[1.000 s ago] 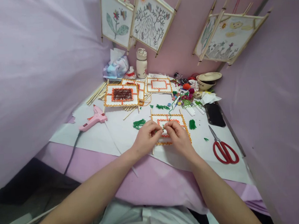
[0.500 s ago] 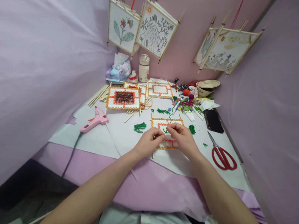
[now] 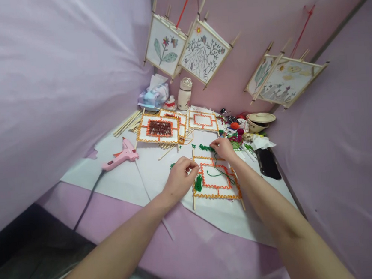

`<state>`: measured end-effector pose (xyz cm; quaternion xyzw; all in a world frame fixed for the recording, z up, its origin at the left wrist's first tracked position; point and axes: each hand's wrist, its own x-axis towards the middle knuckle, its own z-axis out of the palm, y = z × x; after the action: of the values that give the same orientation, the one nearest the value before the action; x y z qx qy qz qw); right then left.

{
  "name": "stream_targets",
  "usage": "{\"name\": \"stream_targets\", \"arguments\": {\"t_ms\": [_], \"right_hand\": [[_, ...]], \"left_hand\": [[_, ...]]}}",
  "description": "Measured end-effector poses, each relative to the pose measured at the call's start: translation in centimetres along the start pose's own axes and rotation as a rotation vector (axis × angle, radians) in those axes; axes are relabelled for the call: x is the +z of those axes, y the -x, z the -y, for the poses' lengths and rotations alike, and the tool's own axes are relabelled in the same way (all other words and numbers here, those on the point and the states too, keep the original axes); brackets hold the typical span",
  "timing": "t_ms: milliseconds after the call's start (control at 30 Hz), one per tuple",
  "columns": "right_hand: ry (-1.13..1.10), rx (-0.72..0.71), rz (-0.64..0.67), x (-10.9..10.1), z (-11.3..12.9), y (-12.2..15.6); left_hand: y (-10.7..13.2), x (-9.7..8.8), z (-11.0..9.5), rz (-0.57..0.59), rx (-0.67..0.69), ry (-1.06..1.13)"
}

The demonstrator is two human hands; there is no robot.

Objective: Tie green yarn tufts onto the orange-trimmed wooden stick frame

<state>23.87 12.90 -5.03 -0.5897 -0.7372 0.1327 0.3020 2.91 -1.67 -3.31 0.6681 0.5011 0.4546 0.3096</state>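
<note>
A white panel (image 3: 215, 181) edged in orange trim lies in front of me on white paper (image 3: 124, 178). My left hand (image 3: 180, 178) rests curled at the panel's left edge, its fingers pinched together beside a small green yarn tuft (image 3: 198, 183). My right hand (image 3: 222, 147) reaches to the panel's far edge, fingers pinched on a strand of green yarn (image 3: 222, 173) that trails across the panel. More green yarn bits (image 3: 206, 148) lie just beyond.
A pink glue gun (image 3: 120, 156) with its cord lies to the left. Finished orange-trimmed panels (image 3: 159, 128) and wooden sticks (image 3: 127, 121) sit behind. Yarn clutter, a bowl (image 3: 260, 120) and a black phone (image 3: 267, 163) are at the right. Framed drawings (image 3: 204, 52) hang above.
My right hand has moved away from my left to the panel's far edge, drawing green yarn with it. The view has tilted up; the scissors are out of sight.
</note>
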Motion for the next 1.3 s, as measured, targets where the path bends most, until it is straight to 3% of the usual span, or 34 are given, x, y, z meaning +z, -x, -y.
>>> {"name": "stream_targets", "arguments": {"t_ms": [133, 533, 700, 867, 967, 1100, 1300], "right_hand": [[0.004, -0.003, -0.034, 0.8, -0.3, 0.0], [-0.145, 0.063, -0.214, -2.3, 0.2, 3.2], [-0.246, 0.062, -0.218, -3.5, 3.3, 7.8], [-0.314, -0.103, -0.088, -3.1, 5.7, 12.1], [-0.273, -0.211, -0.001, -2.1, 6.3, 11.6], [-0.071, -0.376, 0.105, -0.3, 7.7, 8.7], [0.173, -0.461, 0.245, 3.1, 9.8, 5.7]], "left_hand": [[-0.2, -0.4, -0.2, -0.024, -0.029, 0.007], [-1.7, -2.0, 1.0, -0.168, -0.048, -0.036], [-2.8, -4.4, 2.4, -0.257, -0.067, -0.197], [-3.4, -5.7, 4.0, -0.129, -0.109, -0.374], [-3.3, -5.3, 4.4, -0.059, -0.105, -0.397], [-3.1, -4.5, 4.8, -0.018, -0.08, -0.389], [-3.0, -3.9, 5.7, 0.006, -0.06, -0.378]]}}
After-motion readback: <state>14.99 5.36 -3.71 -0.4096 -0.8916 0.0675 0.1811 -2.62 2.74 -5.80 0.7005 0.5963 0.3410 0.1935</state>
